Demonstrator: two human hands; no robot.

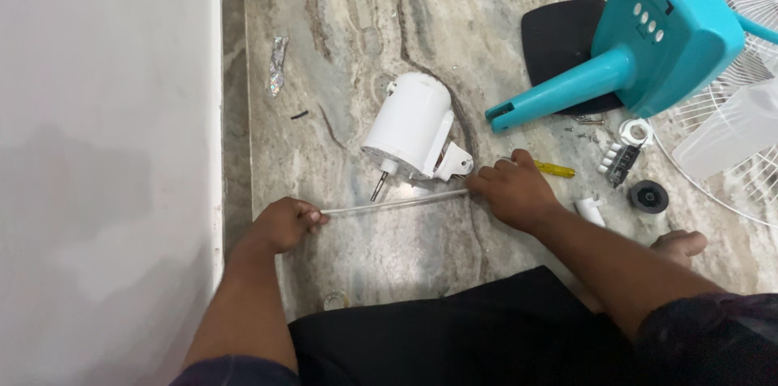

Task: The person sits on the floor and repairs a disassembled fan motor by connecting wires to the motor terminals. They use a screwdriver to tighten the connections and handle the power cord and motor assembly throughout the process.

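A thin clear tube (397,203) is stretched between the two hands, its long axis running nearly level across the person's front, rising slightly toward the right hand; the left hand (285,224) is closed in a pinch on the tube's near-left end; the right hand (510,190) is closed over the opposite end, knuckles up, so that each hand holds one end and neither is nearer the middle. Just beyond the tube's midspan, between the hands and a little farther out, lies a white fan motor housing (412,124) with its shaft (378,186) pointing down toward the tube; whether shaft and tube touch cannot be told. Just beyond the right hand lies a yellow-handled screwdriver (554,168); farther right and outward, the turquoise fan stand (632,50), a black knob (648,196) and the white wire grille (729,110), all on the marbled floor (356,21).
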